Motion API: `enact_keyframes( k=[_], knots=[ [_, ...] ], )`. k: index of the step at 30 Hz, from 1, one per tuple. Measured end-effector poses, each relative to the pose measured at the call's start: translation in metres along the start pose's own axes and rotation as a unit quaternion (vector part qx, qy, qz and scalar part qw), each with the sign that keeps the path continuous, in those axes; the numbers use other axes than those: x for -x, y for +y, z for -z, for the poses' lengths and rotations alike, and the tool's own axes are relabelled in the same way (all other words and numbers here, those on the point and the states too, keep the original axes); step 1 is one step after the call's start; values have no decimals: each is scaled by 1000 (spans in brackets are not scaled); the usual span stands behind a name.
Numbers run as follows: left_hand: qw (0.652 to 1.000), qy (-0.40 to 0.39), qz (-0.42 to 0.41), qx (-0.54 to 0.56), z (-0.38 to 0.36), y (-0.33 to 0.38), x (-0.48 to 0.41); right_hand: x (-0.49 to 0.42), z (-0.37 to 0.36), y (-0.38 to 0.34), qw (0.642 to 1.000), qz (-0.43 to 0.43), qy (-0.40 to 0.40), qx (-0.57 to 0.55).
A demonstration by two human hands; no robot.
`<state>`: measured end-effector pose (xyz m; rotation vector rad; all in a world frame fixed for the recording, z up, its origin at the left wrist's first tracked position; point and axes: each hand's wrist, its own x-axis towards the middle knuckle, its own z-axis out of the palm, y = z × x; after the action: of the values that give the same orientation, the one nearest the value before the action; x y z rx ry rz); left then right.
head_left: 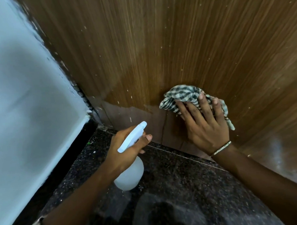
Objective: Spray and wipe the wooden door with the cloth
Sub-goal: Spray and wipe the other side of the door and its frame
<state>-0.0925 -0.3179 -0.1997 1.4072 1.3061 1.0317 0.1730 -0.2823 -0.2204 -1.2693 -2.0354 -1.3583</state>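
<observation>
Wooden door [175, 43]: fills the upper and right of the view. Brown vertical grain, white flecks scattered across it. A duller brown band [127, 116] runs along its foot.
Wall [24, 83]: pale, left of the door, meeting it at a ragged paint edge. Black skirting [61, 158] below it.
Floor [181, 187]: dark speckled stone, running up to the door's foot.

My right grip [204, 127]: fingers spread and nearly straight, palm toward the door, pressing the cloth against the low part of the panel just above the dull band. Not clenched; the cloth is held by pressure only.
My left grip [124, 150]: wrapped round the neck of the spray bottle, one finger forward by the trigger. It is held over the floor, clear of the door, left of my right grip.

Spray bottle [130, 174]: translucent white body hanging below my fist, white head, nozzle [143, 125] aimed up toward the door's foot.
Cloth [181, 94]: dark-and-white check, bunched, touching the door, showing above and to the right of my fingers.
Thin metal bangle [221, 148] on my right wrist.
</observation>
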Motion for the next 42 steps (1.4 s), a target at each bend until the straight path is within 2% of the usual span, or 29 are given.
enact_keyframes(
  k=[2,6,8,10,13,15,17,20,24,27,30,33,35,37,39,40,42],
  knots=[
    [1000,5,-3,-6,3,-1,0,14,-11,-11,999,36,-10,-12],
    [999,14,-11,-31,9,-5,3,47,-35,-47,969,212,-122,9],
    [999,11,-9,-30,10,-6,4,53,-36,-56,956,242,-167,9],
    [1000,6,-4,-19,12,-6,5,43,-27,-52,968,182,-165,-46],
    [1000,-1,-3,-8,17,-7,6,-1,-5,-34,988,56,-104,-95],
    [1000,2,-2,-13,20,-9,6,-31,2,-26,996,6,-50,-80],
    [1000,9,4,-15,22,-9,5,-48,0,-27,999,1,-17,-40],
    [1000,17,16,-7,25,-11,4,-35,-21,-41,997,77,-23,9],
    [999,30,10,-5,32,-10,5,20,-55,-76,949,268,-161,45],
    [999,37,5,-17,37,-12,6,31,-54,-83,920,317,-226,45],
    [999,36,3,-22,42,-16,8,13,-40,-71,946,260,-185,51],
    [999,46,17,-17,46,-17,6,-38,-22,-55,989,114,-90,-7],
    [998,49,27,-19,49,-19,4,-65,-13,-50,998,48,-34,-17],
    [997,57,35,-23,51,-21,2,-76,-15,-51,999,36,-3,-16],
    [997,63,41,-19,54,-24,2,-66,-30,-65,996,82,-26,4],
    [997,63,46,-11,55,-25,2,-53,-40,-77,987,141,-69,26],
    [996,67,61,7,58,-26,6,-20,-60,-106,946,279,-150,70]
  ],
)
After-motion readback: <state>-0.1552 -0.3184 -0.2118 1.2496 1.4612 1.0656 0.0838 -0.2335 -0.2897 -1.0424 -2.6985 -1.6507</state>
